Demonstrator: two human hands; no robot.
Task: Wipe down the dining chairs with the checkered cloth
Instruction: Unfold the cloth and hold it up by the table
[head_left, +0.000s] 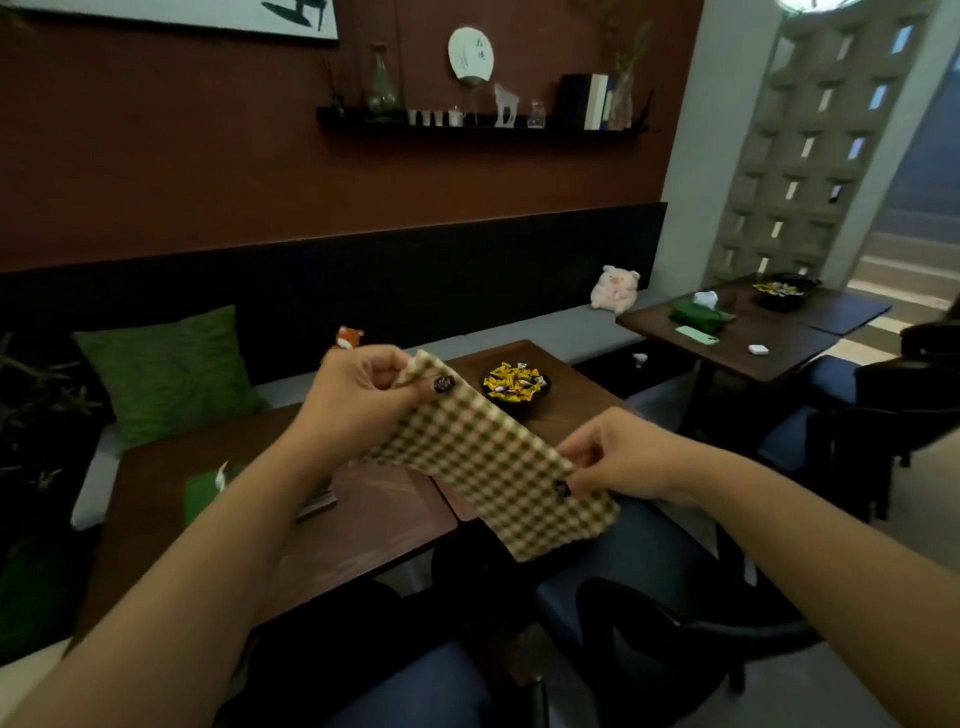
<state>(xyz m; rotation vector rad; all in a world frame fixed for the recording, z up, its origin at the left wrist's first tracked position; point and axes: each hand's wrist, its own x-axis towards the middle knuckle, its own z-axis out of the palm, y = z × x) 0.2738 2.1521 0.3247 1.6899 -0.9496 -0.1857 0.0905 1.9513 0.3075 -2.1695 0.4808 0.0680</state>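
The checkered cloth (483, 457), green and cream, is stretched in the air above the table edge. My left hand (363, 389) pinches its upper corner. My right hand (618, 460) pinches its right edge lower down, and the loose end hangs below it. Under the cloth stands a dining chair (654, 566) with a blue seat and a black curved backrest. A second blue seat (415, 686) lies at the bottom, partly cut off by the frame edge.
The dark wooden table (363, 519) holds a bowl of yellow sweets (515, 387) and a green tissue pouch (208, 488). Behind it runs a grey bench with a green cushion (166, 374). At the right stands another table (737, 338) with more chairs (841, 415).
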